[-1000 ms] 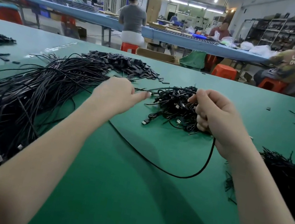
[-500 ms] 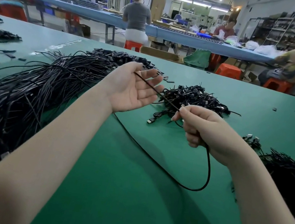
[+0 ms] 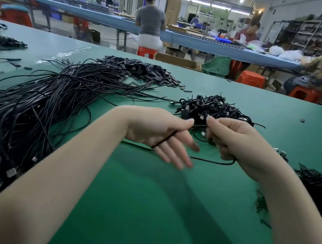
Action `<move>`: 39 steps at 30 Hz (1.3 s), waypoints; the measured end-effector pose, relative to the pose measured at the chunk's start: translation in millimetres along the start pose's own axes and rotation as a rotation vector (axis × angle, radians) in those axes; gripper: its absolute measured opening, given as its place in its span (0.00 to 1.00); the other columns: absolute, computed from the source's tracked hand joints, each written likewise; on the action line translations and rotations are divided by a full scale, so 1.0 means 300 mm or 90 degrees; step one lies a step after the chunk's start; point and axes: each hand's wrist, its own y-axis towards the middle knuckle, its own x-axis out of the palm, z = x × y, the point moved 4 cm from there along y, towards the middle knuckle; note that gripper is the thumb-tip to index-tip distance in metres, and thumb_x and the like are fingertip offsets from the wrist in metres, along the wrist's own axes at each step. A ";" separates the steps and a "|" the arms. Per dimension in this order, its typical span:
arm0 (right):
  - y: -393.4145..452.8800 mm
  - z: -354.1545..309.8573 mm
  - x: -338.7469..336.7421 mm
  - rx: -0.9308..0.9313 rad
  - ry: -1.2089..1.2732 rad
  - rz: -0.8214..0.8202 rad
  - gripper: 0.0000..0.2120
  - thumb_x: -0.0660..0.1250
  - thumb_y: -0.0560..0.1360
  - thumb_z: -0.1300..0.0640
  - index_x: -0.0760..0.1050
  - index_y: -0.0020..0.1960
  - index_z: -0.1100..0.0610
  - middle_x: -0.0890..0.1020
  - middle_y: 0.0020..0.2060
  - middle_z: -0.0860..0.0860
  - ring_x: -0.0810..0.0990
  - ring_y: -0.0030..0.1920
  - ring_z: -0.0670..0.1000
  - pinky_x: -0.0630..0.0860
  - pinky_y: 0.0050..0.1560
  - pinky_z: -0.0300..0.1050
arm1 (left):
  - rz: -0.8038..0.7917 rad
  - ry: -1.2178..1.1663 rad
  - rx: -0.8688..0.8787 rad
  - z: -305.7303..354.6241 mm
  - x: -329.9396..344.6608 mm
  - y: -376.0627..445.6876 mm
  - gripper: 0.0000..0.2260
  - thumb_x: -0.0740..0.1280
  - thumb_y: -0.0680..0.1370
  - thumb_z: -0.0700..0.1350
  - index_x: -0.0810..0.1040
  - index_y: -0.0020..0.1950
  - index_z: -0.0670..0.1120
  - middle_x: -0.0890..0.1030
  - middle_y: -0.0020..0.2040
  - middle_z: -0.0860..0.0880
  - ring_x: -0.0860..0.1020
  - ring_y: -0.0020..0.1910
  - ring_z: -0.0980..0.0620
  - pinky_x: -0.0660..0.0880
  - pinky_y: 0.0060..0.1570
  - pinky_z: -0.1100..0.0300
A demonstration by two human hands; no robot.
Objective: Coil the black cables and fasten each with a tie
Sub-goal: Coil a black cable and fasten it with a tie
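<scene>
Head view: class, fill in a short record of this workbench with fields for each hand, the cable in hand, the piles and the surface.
left hand: fingers straight, cable crossing the palm under the thumb
right hand: curled round the cable
cable: black, looping between both hands
loose cables: big pile, left
coiled cables: heap behind hands
ties: far pile
table: green

Black cables [image 3: 36,104] and black ties [image 3: 141,71] on green table [image 3: 139,215]; orange stools [image 3: 251,78]
</scene>
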 end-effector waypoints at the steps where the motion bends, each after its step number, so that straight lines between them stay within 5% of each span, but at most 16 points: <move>1: -0.004 -0.020 0.019 -0.022 0.022 -0.029 0.16 0.62 0.78 0.45 0.77 0.36 0.52 0.63 0.24 0.46 0.57 0.24 0.46 0.57 0.24 0.37 | 0.086 -0.080 0.031 0.007 -0.008 0.027 0.24 0.47 0.83 0.58 0.79 0.54 0.48 0.85 0.49 0.46 0.83 0.48 0.49 0.78 0.48 0.60; 5: -0.020 -0.020 0.123 -0.028 0.090 -0.195 0.13 0.56 0.81 0.49 0.79 0.47 0.49 0.66 0.27 0.46 0.60 0.25 0.46 0.61 0.27 0.37 | 0.281 -0.357 0.255 0.062 -0.075 0.026 0.25 0.46 0.84 0.55 0.75 0.63 0.42 0.83 0.56 0.43 0.82 0.51 0.50 0.79 0.48 0.59; 8: -0.022 0.051 0.167 0.040 0.071 -0.302 0.15 0.59 0.77 0.44 0.80 0.50 0.50 0.63 0.28 0.47 0.59 0.27 0.47 0.61 0.29 0.37 | 0.228 -0.398 0.413 0.115 -0.101 -0.061 0.26 0.46 0.84 0.55 0.81 0.57 0.44 0.85 0.47 0.46 0.83 0.46 0.51 0.79 0.45 0.59; 11: -0.003 0.111 0.130 0.080 -0.004 -0.214 0.18 0.63 0.71 0.39 0.80 0.41 0.53 0.61 0.27 0.47 0.58 0.27 0.48 0.60 0.28 0.37 | 0.098 -0.357 0.475 0.146 -0.094 -0.140 0.25 0.51 0.82 0.54 0.84 0.40 0.48 0.79 0.29 0.53 0.78 0.28 0.55 0.75 0.32 0.63; 14: 0.011 0.091 0.036 0.021 -0.153 -0.004 0.23 0.69 0.64 0.35 0.71 0.33 0.56 0.64 0.24 0.46 0.60 0.25 0.47 0.60 0.25 0.35 | -0.117 -0.214 0.339 0.127 -0.026 -0.137 0.23 0.54 0.81 0.54 0.82 0.39 0.44 0.76 0.23 0.53 0.71 0.19 0.58 0.67 0.23 0.67; 16: 0.016 0.047 -0.010 -0.061 -0.208 0.114 0.24 0.71 0.67 0.37 0.70 0.31 0.57 0.64 0.22 0.44 0.60 0.24 0.45 0.58 0.24 0.35 | -0.086 0.012 0.144 0.063 0.004 -0.076 0.24 0.52 0.82 0.57 0.84 0.47 0.45 0.80 0.28 0.50 0.72 0.20 0.57 0.65 0.23 0.66; 18: 0.014 -0.001 -0.008 -0.127 -0.214 0.163 0.20 0.67 0.74 0.41 0.72 0.32 0.56 0.65 0.21 0.42 0.61 0.24 0.43 0.58 0.24 0.34 | 0.046 0.081 0.030 0.025 0.010 -0.008 0.25 0.48 0.83 0.58 0.79 0.57 0.45 0.85 0.41 0.46 0.80 0.29 0.54 0.71 0.29 0.65; 22: 0.017 -0.026 0.102 -0.124 -0.031 0.016 0.12 0.57 0.82 0.54 0.78 0.51 0.50 0.70 0.23 0.40 0.63 0.23 0.41 0.61 0.25 0.34 | 0.263 -0.238 0.176 0.046 -0.040 0.031 0.22 0.48 0.84 0.54 0.74 0.64 0.43 0.82 0.57 0.47 0.83 0.43 0.56 0.79 0.47 0.61; 25: 0.015 0.041 0.156 -0.046 0.066 -0.158 0.12 0.56 0.83 0.53 0.79 0.53 0.48 0.69 0.28 0.45 0.63 0.26 0.45 0.63 0.28 0.37 | 0.212 -0.400 0.346 0.098 -0.068 -0.015 0.23 0.47 0.84 0.53 0.76 0.63 0.42 0.82 0.57 0.45 0.82 0.52 0.52 0.78 0.51 0.60; 27: 0.012 0.113 0.157 0.023 0.018 -0.229 0.12 0.57 0.82 0.50 0.80 0.50 0.47 0.67 0.28 0.44 0.61 0.27 0.46 0.63 0.28 0.37 | 0.160 -0.446 0.407 0.121 -0.069 -0.058 0.24 0.49 0.84 0.54 0.82 0.52 0.45 0.85 0.46 0.48 0.83 0.45 0.52 0.79 0.46 0.60; 29: 0.024 0.165 0.122 0.078 -0.047 -0.165 0.13 0.60 0.80 0.47 0.79 0.43 0.50 0.66 0.26 0.43 0.60 0.27 0.47 0.61 0.27 0.38 | 0.113 -0.409 0.404 0.127 -0.068 -0.091 0.24 0.51 0.83 0.54 0.82 0.39 0.48 0.79 0.32 0.53 0.78 0.31 0.55 0.75 0.35 0.63; 31: 0.037 0.164 0.058 0.067 -0.140 0.005 0.16 0.64 0.77 0.44 0.76 0.36 0.54 0.66 0.26 0.46 0.60 0.25 0.46 0.59 0.26 0.38 | 0.040 -0.273 0.331 0.113 -0.050 -0.103 0.22 0.53 0.82 0.53 0.78 0.34 0.48 0.73 0.25 0.54 0.71 0.24 0.56 0.69 0.29 0.64; 33: 0.043 0.121 0.005 -0.006 -0.202 0.154 0.20 0.65 0.75 0.41 0.72 0.33 0.55 0.65 0.24 0.45 0.60 0.24 0.44 0.58 0.25 0.37 | 0.020 -0.058 0.175 0.063 -0.026 -0.078 0.23 0.52 0.82 0.54 0.81 0.38 0.48 0.77 0.28 0.51 0.74 0.25 0.55 0.71 0.29 0.63; 35: 0.044 0.054 0.002 -0.083 -0.195 0.209 0.19 0.62 0.78 0.43 0.71 0.33 0.54 0.65 0.21 0.42 0.61 0.23 0.42 0.59 0.25 0.37 | 0.044 0.079 0.044 0.018 -0.004 -0.023 0.24 0.48 0.83 0.57 0.81 0.51 0.48 0.84 0.41 0.48 0.81 0.36 0.53 0.74 0.37 0.62; 37: 0.046 0.001 0.051 -0.119 -0.104 0.154 0.16 0.58 0.81 0.50 0.73 0.37 0.52 0.68 0.23 0.41 0.63 0.23 0.41 0.61 0.26 0.37 | 0.147 -0.049 0.056 0.013 -0.001 0.033 0.21 0.48 0.83 0.56 0.76 0.59 0.46 0.83 0.52 0.47 0.81 0.45 0.53 0.75 0.48 0.62; 39: 0.040 -0.014 0.121 -0.120 -0.059 0.080 0.15 0.56 0.82 0.56 0.74 0.39 0.54 0.71 0.26 0.44 0.66 0.23 0.42 0.63 0.24 0.36 | 0.219 -0.290 0.161 0.028 -0.023 0.051 0.22 0.48 0.84 0.54 0.74 0.63 0.43 0.81 0.51 0.47 0.80 0.45 0.55 0.76 0.47 0.63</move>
